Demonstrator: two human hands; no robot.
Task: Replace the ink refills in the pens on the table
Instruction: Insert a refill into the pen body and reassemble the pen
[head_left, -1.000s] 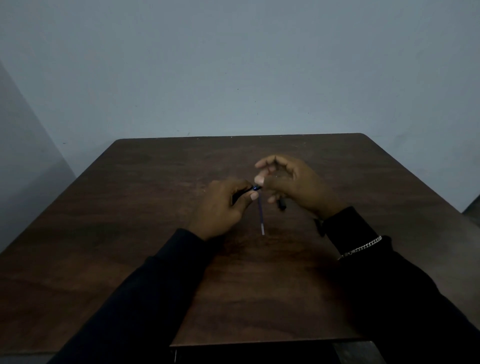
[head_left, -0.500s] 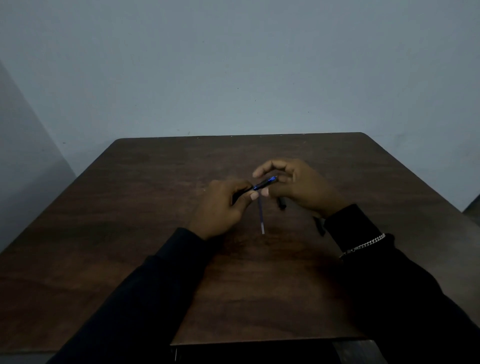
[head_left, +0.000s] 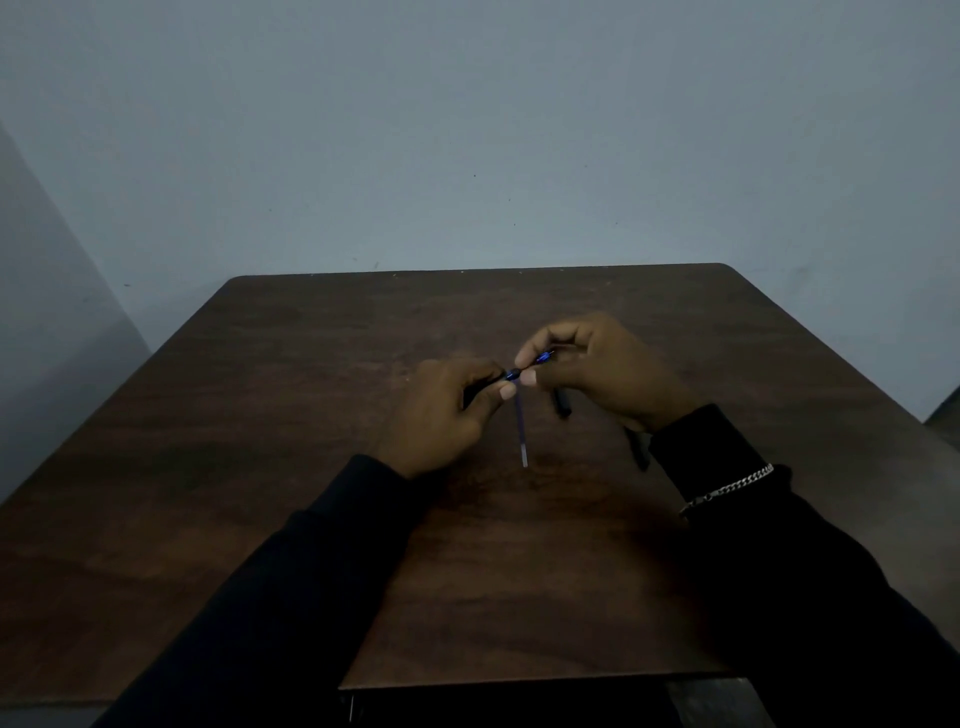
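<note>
My left hand (head_left: 447, 410) grips the dark barrel of a pen, mostly hidden in the fist. My right hand (head_left: 597, 369) pinches the pen's blue tip section (head_left: 543, 358), which meets the barrel end (head_left: 511, 374) between the two hands. Both hands hover just above the middle of the dark wooden table (head_left: 311, 467). A thin blue ink refill (head_left: 521, 431) lies on the table directly below the hands, pointing towards me. A black pen part (head_left: 561, 404) lies under my right hand, and another black piece (head_left: 639, 448) rests by my right wrist.
The table's far edge meets a plain grey-blue wall (head_left: 467, 130). A silver chain bracelet (head_left: 727, 488) sits over my right sleeve. The table's near edge (head_left: 519, 680) runs below my forearms. The light is dim.
My right hand closed its fingers on the blue tip section and brought it against the barrel end held by my left hand. The refill on the table stayed put.
</note>
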